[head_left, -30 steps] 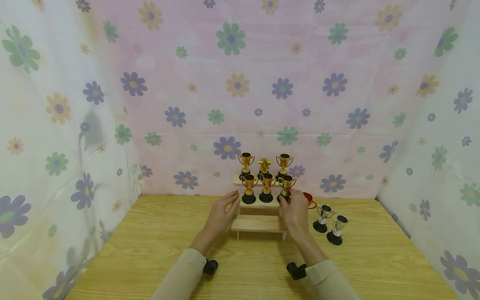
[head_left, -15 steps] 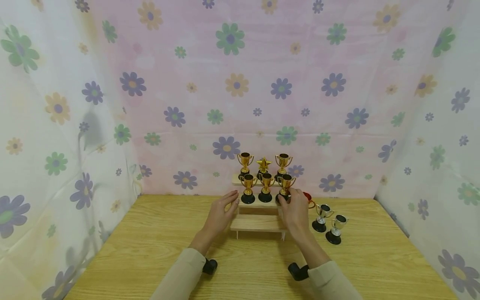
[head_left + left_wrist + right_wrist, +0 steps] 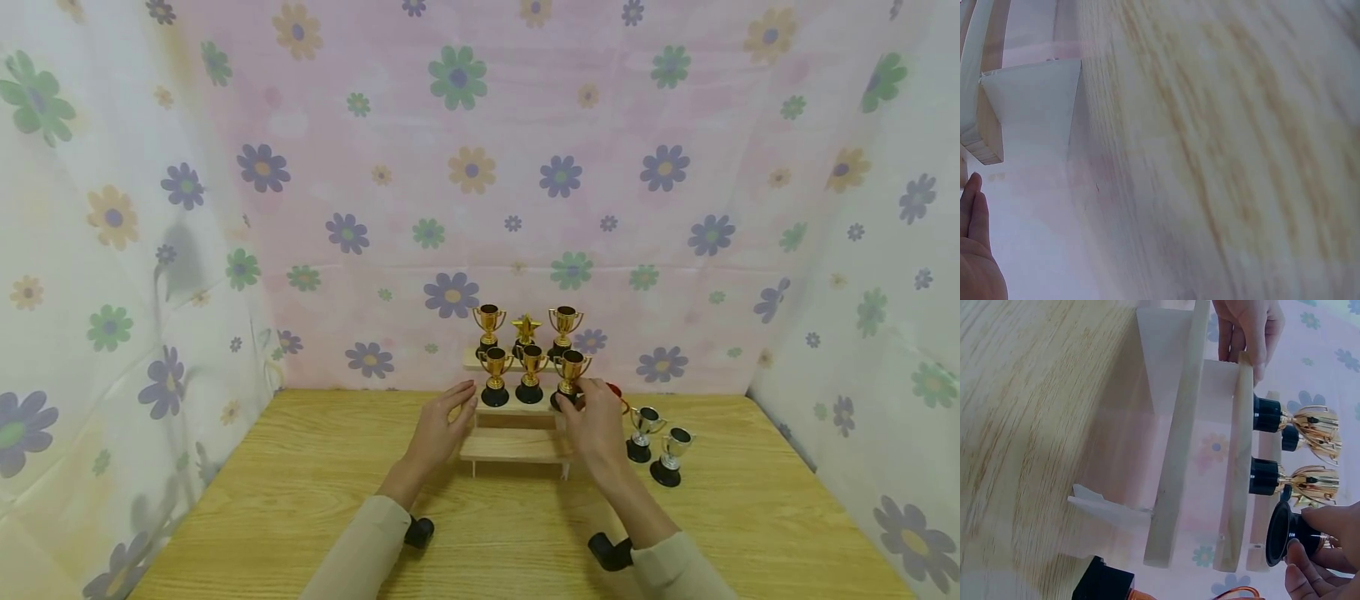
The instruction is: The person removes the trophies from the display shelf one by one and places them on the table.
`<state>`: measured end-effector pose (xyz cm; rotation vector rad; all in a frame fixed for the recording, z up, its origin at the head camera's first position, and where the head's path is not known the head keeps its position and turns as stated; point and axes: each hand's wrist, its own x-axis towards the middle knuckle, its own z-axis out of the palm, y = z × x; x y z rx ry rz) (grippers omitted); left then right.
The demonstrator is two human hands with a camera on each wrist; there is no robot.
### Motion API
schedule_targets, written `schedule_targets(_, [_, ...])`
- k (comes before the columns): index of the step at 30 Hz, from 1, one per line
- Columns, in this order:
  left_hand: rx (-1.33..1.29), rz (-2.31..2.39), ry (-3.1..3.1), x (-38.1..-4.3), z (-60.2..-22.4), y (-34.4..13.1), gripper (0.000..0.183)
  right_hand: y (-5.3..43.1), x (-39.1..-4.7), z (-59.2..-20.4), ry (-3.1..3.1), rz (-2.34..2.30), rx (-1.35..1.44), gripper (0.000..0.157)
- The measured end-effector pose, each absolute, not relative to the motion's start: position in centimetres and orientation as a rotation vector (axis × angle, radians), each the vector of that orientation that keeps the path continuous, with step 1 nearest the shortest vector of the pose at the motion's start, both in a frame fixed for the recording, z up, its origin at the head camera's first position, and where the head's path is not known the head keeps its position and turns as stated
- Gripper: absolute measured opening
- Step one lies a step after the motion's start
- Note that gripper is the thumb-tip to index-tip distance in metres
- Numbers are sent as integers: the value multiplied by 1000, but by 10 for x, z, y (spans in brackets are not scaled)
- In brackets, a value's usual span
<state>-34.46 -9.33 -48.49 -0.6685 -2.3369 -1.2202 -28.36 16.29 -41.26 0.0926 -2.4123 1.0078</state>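
Note:
A three-step wooden stand [image 3: 513, 446] bears small gold trophies on black bases. My right hand [image 3: 596, 421] pinches the black base of a gold cup trophy [image 3: 572, 364] at the right end of the middle step. In the right wrist view this black base [image 3: 1280, 534] is tilted, its underside showing, off the step. My left hand [image 3: 442, 425] is at the left end of the middle step, fingers extended and thumb touching the step's end. Two gold cups [image 3: 495, 364] stand upright on that step. Behind them, the top step holds two gold cups [image 3: 489, 318] and a star trophy [image 3: 527, 329].
Two silver cup trophies [image 3: 672, 454] stand on the wooden table [image 3: 337, 500] to the right of the stand. A red cup [image 3: 615, 392] is partly hidden behind my right hand. Flowered cloth [image 3: 420, 167] surrounds the table at the back and sides.
My right forearm has swung slightly to the right, and the pinched trophy leans more, its base shifting left. My left hand stays at the stand's left end.

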Motion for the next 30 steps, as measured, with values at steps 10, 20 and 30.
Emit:
schedule_targets(10, [-665, -1233, -2345, -344, -482, -94, 39, 170, -273, -407, -2407, 985, 153, 23])
schedule_targets(20, [-681, -1218, -2333, -345, -484, -94, 37, 182, -264, -412, -2426, 974, 188, 26])
schedule_targets(30, [-679, -1222, -2337, -345, -485, -94, 37, 195, -254, -422, -2432, 940, 190, 22])
